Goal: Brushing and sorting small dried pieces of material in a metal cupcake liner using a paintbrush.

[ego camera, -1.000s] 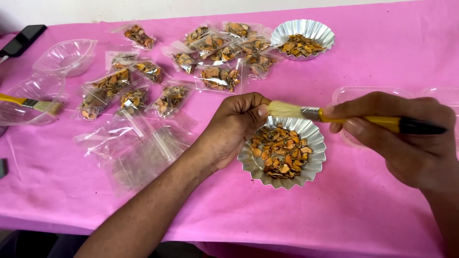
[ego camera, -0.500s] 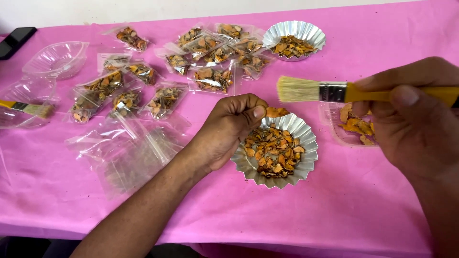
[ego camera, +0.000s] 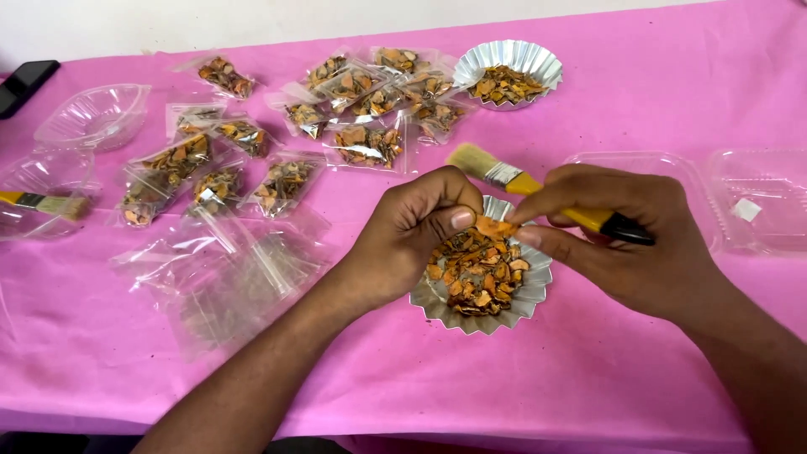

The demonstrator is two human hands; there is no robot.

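Right now your left hand (ego camera: pixel 412 231) is curled over the near-left rim of the foil dish (ego camera: pixel 437 304), with thumb and forefinger pinched shut on 1 orange chip (ego camera: pixel 494 227) just above the pile (ego camera: pixel 475 273). Your right hand (ego camera: pixel 622 244) sits at the right side of the same dish. Its grip is closed around the brush (ego camera: pixel 538 189): the fingers wrap the yellow handle near the black end, and the thumb and forefinger tips come forward almost to touch the chip.

The relation that matters is this one. The chip lies between your 2 hands, directly over the far edge of the dish, and the left hand is the one that has it. The long axis of the brush runs from lower right to upper left, so the bristles (ego camera: pixel 469 158) point away from you, past the chip and over the left hand, not down at it. The bristle end is up and left of the chip, while the ferrule passes just behind it.

The dish stands on the pink worktop (ego camera: pixel 588 395), near its middle. Further away are about 10 small clear bags (ego camera: pixel 361 145) with the same orange chips, a 2nd foil dish (ego camera: pixel 508 71), empty bags (ego camera: pixel 227 269) at the left, and clear plastic trays (ego camera: pixel 756 202) at the right. A 2nd brush (ego camera: pixel 42 203) lies in a clear bowl at the far left.
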